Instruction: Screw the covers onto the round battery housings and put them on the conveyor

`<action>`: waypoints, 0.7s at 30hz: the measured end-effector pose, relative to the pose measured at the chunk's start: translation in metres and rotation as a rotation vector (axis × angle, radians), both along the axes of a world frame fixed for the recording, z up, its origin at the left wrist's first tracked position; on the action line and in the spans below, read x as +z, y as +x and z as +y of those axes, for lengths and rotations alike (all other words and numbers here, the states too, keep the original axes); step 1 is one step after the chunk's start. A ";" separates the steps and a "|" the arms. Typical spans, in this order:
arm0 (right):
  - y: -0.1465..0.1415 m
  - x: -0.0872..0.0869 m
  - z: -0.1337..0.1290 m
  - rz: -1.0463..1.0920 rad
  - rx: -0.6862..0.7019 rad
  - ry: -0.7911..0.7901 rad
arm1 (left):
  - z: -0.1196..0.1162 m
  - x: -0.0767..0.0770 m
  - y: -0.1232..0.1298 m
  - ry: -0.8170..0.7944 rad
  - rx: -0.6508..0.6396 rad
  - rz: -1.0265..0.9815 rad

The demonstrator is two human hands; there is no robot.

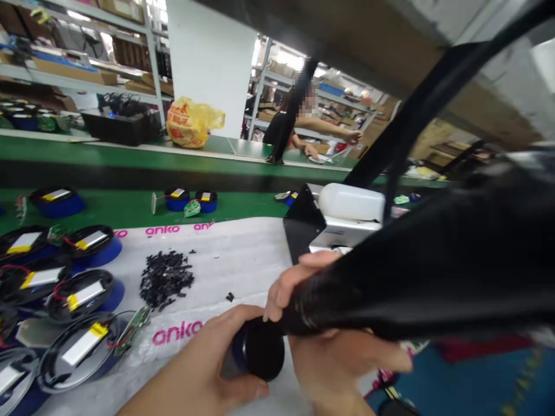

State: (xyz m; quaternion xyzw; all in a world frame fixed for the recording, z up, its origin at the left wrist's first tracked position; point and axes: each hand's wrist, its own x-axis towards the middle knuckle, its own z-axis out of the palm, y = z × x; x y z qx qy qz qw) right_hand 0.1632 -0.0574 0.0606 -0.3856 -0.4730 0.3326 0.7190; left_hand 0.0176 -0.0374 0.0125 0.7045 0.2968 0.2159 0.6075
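In the lower middle, my left hand (pixel 212 358) is closed round a small dark blue cylindrical unit with a black round face (pixel 265 349). My right hand (pixel 299 280) wraps the narrow end of a wide black tapered tube (pixel 390 271) that comes in from the right, its end right beside the round unit. Whether they touch cannot be told. The tube hides part of my right hand. Beyond my hands, a pile of small black pieces (pixel 167 278) lies on a white foam sheet (pixel 243 254) printed "anko", with a loose black piece (pixel 229 297) nearer.
Several blue round housings (pixel 89 292) with batteries and circuit boards crowd the left. A white-and-silver machine (pixel 351 202) stands behind my right hand. Further back are a green bench (pixel 130 167), a yellow plastic bag (pixel 188 122) and a co-worker (pixel 280 127). Black posts slant overhead.
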 end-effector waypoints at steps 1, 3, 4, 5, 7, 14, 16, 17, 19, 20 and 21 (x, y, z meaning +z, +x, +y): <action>0.006 0.006 0.002 0.032 -0.026 0.049 | -0.001 -0.004 0.002 0.049 -0.006 0.026; 0.025 0.022 0.005 0.104 -0.118 0.157 | -0.002 -0.009 0.005 0.114 0.012 0.078; 0.037 0.032 0.005 0.123 -0.189 0.201 | -0.002 -0.010 0.004 0.114 0.061 0.091; 0.051 0.042 0.005 0.116 -0.279 0.235 | 0.000 -0.010 0.003 0.086 0.141 0.086; 0.077 0.056 0.007 0.039 -0.481 0.283 | 0.006 -0.008 -0.002 -0.030 0.335 0.007; 0.122 0.040 0.036 -0.096 -0.698 0.293 | 0.021 0.002 -0.015 -0.274 0.518 -0.239; 0.120 0.036 0.034 -0.095 -0.669 0.233 | 0.015 0.004 -0.012 -0.273 0.371 -0.216; 0.117 0.036 0.031 -0.091 -0.635 0.190 | 0.012 0.005 -0.010 -0.255 0.286 -0.175; 0.106 0.040 0.020 -0.079 -0.539 0.092 | 0.006 0.008 -0.006 -0.170 0.120 -0.034; 0.098 0.043 0.014 -0.064 -0.467 0.057 | 0.004 0.009 -0.004 -0.112 0.043 0.048; 0.088 0.045 0.008 -0.038 -0.384 0.040 | 0.002 0.009 -0.003 -0.053 -0.019 0.121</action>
